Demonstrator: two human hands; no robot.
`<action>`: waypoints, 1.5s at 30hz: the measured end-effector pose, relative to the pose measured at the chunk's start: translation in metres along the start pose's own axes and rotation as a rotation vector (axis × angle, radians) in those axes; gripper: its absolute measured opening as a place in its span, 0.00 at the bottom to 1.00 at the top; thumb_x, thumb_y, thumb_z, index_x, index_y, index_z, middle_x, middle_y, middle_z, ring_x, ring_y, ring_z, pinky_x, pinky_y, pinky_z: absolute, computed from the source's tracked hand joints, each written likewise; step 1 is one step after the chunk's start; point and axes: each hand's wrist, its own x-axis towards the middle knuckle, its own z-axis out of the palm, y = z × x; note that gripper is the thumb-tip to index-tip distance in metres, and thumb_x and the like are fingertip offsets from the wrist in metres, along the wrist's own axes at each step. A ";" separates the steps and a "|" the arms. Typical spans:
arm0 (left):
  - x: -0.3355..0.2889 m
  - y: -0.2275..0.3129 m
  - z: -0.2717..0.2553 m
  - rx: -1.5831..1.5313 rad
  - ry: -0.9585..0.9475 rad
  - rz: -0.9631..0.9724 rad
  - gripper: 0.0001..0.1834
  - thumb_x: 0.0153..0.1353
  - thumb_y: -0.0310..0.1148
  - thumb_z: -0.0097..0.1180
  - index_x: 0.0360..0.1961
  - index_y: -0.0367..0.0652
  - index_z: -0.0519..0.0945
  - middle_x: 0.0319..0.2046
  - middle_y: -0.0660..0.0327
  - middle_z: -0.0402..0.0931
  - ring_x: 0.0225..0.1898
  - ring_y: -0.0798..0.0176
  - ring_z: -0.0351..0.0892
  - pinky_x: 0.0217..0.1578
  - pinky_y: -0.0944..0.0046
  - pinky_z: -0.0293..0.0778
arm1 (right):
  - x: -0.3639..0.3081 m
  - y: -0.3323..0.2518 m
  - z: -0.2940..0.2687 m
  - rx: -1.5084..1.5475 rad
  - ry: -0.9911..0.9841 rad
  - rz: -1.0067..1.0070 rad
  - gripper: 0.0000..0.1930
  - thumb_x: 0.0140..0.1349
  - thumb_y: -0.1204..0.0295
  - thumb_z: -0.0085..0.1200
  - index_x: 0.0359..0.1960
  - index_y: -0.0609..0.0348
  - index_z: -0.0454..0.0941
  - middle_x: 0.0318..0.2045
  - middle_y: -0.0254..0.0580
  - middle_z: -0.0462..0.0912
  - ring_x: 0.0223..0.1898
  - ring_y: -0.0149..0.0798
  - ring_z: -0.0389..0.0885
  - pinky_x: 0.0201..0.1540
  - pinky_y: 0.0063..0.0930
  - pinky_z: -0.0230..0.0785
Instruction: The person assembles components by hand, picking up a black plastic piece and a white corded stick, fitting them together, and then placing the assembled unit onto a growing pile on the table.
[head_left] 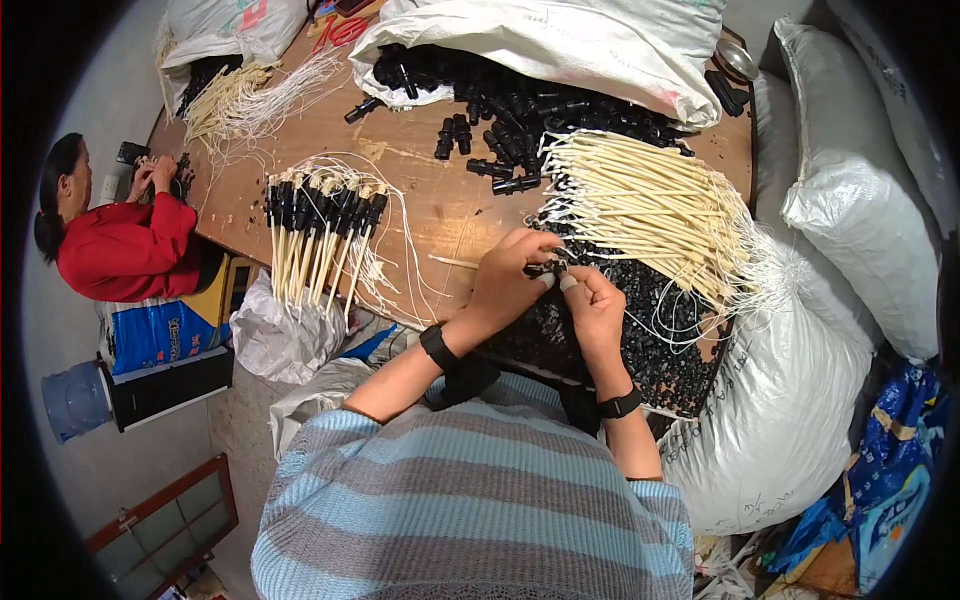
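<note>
My left hand (510, 278) is closed around a small black plastic fitting (543, 268), over the near edge of the table. A cream-sleeved wire (452, 262) sticks out on the left side of this hand, apparently joined to the fitting. My right hand (597, 308) pinches close beside it, fingertips nearly meeting the left ones; what lies between them is too small to make out. White wraps cover some fingertips. Under both hands spreads a heap of small black parts (640, 345). Just beyond my right hand lies a large bundle of cream-sleeved wires (650, 205) with loose white ends.
Left on the table, wires with black fittings (325, 215) lie in a row. Black fittings (515, 140) spill from a white sack (560, 45) at the back. Stuffed sacks (790, 420) crowd the right side. A person in red (130, 245) works at the left edge.
</note>
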 end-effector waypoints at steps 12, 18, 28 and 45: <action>0.003 0.008 -0.022 0.088 -0.216 0.027 0.17 0.45 0.20 0.61 0.39 0.38 0.83 0.34 0.57 0.82 0.36 0.59 0.81 0.36 0.63 0.76 | -0.011 -0.008 -0.008 0.411 -0.087 0.043 0.09 0.63 0.75 0.55 0.42 0.66 0.79 0.27 0.27 0.76 0.18 0.16 0.61 0.19 0.12 0.51; 0.000 -0.007 -0.027 0.162 -0.381 0.095 0.22 0.43 0.24 0.60 0.44 0.46 0.82 0.36 0.55 0.82 0.37 0.53 0.81 0.36 0.60 0.76 | -0.013 -0.008 -0.019 -0.257 -0.075 -0.269 0.13 0.62 0.77 0.52 0.47 0.61 0.80 0.30 0.32 0.82 0.20 0.26 0.73 0.22 0.20 0.65; -0.007 0.003 -0.027 0.601 -0.325 0.372 0.16 0.41 0.25 0.57 0.36 0.48 0.80 0.26 0.62 0.74 0.30 0.57 0.79 0.26 0.58 0.73 | -0.002 -0.029 -0.007 -0.451 -0.107 0.029 0.06 0.55 0.77 0.64 0.30 0.62 0.78 0.15 0.20 0.61 0.19 0.19 0.56 0.22 0.17 0.50; 0.005 -0.033 -0.132 0.891 0.353 0.166 0.17 0.47 0.30 0.60 0.42 0.41 0.81 0.49 0.57 0.76 0.53 0.51 0.71 0.56 0.50 0.62 | 0.002 -0.026 0.017 -0.909 -0.232 -0.816 0.13 0.49 0.74 0.64 0.38 0.61 0.81 0.35 0.47 0.84 0.34 0.50 0.82 0.37 0.37 0.73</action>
